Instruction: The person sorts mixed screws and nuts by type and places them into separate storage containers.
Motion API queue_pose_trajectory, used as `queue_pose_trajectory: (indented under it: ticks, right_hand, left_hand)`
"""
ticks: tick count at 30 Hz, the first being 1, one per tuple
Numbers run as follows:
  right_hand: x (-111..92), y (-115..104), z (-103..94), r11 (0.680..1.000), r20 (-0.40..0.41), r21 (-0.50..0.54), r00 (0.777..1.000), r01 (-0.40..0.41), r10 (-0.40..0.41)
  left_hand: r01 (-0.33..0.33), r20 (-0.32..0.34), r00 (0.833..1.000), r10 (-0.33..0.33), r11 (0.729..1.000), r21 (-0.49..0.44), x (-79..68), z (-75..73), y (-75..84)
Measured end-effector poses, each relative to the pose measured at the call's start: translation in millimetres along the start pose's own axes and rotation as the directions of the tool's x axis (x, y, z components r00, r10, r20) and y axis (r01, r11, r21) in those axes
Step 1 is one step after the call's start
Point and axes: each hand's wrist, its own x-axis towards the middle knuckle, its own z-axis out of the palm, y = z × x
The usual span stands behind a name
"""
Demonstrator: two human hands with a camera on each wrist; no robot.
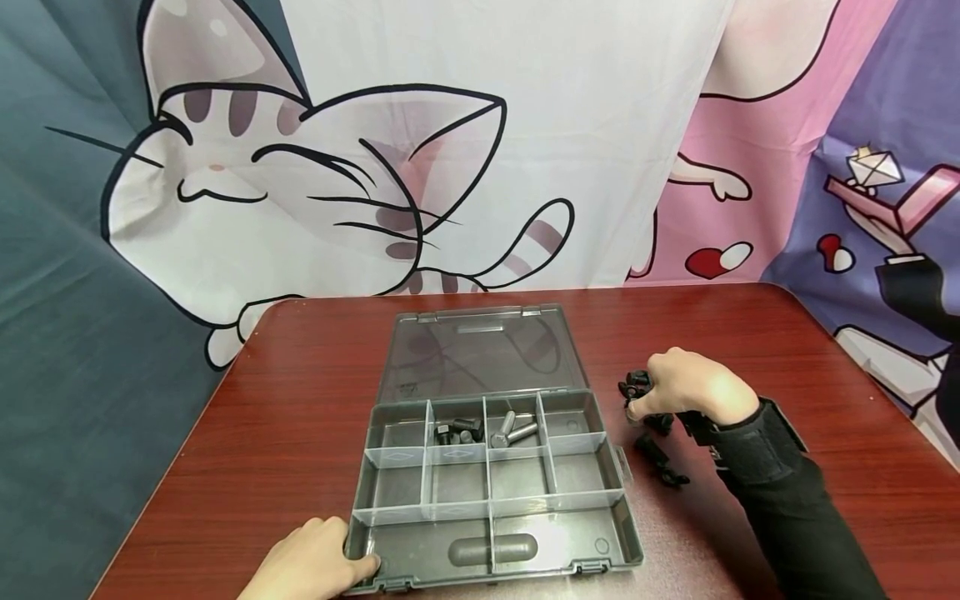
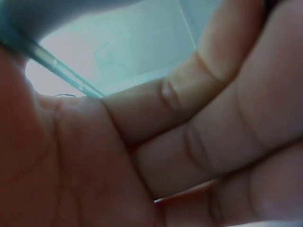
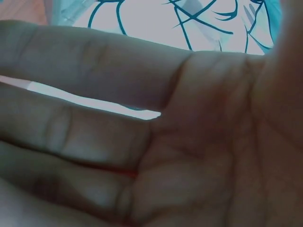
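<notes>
A grey see-through plastic compartment box point(image 1: 491, 510) lies on the table with its lid point(image 1: 483, 354) folded back. My left hand point(image 1: 306, 562) grips the near left corner, its thumb over the rim. In the left wrist view, the box edge runs beside the palm. My right hand point(image 1: 693, 385) reaches down over a cluster of small black pieces point(image 1: 637, 382) right of the box, fingertips among them. Whether it pinches one I cannot tell. Several black pieces point(image 1: 658, 460) lie nearer me. Dark bolts point(image 1: 459, 431) and silver bolts point(image 1: 514, 430) sit in separate back-row compartments.
The red-brown wooden table point(image 1: 300, 392) spreads out on both sides of the box. Behind it hangs a cloth point(image 1: 600, 100) printed with cartoon figures. A black band point(image 1: 757, 442) is around my right wrist, over a black sleeve point(image 1: 813, 533).
</notes>
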Motion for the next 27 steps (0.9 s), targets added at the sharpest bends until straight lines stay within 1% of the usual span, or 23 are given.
queue_pose_trajectory:
  ticks: [6,12,25,27]
  right_hand:
    - [3.8,-9.4,-2.3,1.000,-0.009,-0.009,1.000,0.022,-0.022]
    - [7.6,-18.6,-2.7,0.999,-0.015,-0.031,0.999,0.036,-0.037]
    - [16.7,-40.7,-1.6,0.997,-0.037,-0.063,0.998,0.045,-0.048]
    - [18.2,-44.8,-0.4,0.997,-0.044,-0.065,0.998,0.045,-0.048]
  left_hand:
    - [0.012,0.036,0.999,-0.012,1.000,-0.007,1.9,-1.0,0.2]
    - [0.018,0.042,0.999,-0.017,1.000,-0.010,1.9,-1.8,0.5]
    - [0.045,0.100,0.994,-0.044,0.999,-0.008,6.3,-0.4,0.1]
    - [0.045,0.096,0.994,-0.044,0.999,-0.005,6.3,-0.4,0.2]
